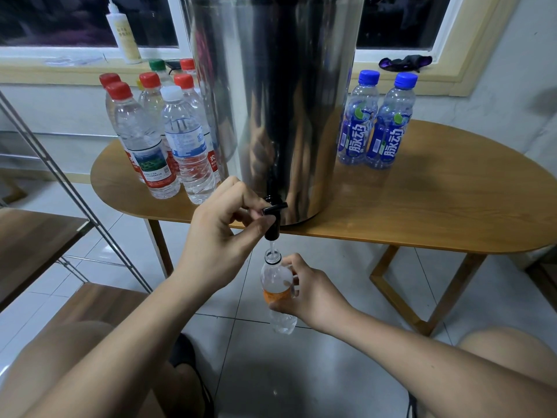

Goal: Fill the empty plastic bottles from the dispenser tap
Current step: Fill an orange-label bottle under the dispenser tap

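Observation:
A tall steel dispenser (271,95) stands on the wooden table (422,206), its black tap (272,220) overhanging the front edge. My left hand (223,227) pinches the tap's lever. Water runs from the spout into the open neck of a clear bottle with an orange label (275,285). My right hand (304,289) grips that bottle upright just under the tap. Several capped clear bottles (168,140) with red, white and green caps stand left of the dispenser. Two blue-capped, blue-labelled bottles (373,122) stand to its right.
A metal rack with wooden shelves (45,224) stands at the left. A white squeeze bottle (123,31) and a dark cloth (405,63) lie on the window sill behind. My knees frame the tiled floor (331,267) below the table.

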{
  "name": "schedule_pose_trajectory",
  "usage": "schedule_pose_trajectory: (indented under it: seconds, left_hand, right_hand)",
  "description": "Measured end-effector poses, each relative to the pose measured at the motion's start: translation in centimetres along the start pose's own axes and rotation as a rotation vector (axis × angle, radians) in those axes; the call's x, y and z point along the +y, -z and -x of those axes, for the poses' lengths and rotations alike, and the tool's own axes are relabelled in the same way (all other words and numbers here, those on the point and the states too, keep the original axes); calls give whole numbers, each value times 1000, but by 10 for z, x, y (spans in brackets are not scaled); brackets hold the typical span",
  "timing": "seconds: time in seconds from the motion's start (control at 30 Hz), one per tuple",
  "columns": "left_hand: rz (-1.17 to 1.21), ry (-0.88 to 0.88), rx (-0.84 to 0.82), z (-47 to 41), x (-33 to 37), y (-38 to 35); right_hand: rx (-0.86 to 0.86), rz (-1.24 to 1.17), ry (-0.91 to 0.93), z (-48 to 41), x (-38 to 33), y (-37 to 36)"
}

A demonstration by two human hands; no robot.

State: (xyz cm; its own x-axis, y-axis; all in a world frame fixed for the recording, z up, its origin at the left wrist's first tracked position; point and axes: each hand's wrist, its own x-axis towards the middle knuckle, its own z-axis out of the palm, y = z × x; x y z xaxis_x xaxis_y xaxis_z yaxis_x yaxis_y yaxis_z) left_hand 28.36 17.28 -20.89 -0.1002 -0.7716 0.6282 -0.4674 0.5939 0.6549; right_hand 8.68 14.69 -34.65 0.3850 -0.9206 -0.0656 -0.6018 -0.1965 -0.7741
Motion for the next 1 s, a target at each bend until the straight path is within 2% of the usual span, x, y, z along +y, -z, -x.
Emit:
schedule_pose_trajectory:
  seconds: [1.0]
  left_hand:
    - [11,10,4,0,-2,0]
  right_hand:
    - [-3,13,7,0,2,-2]
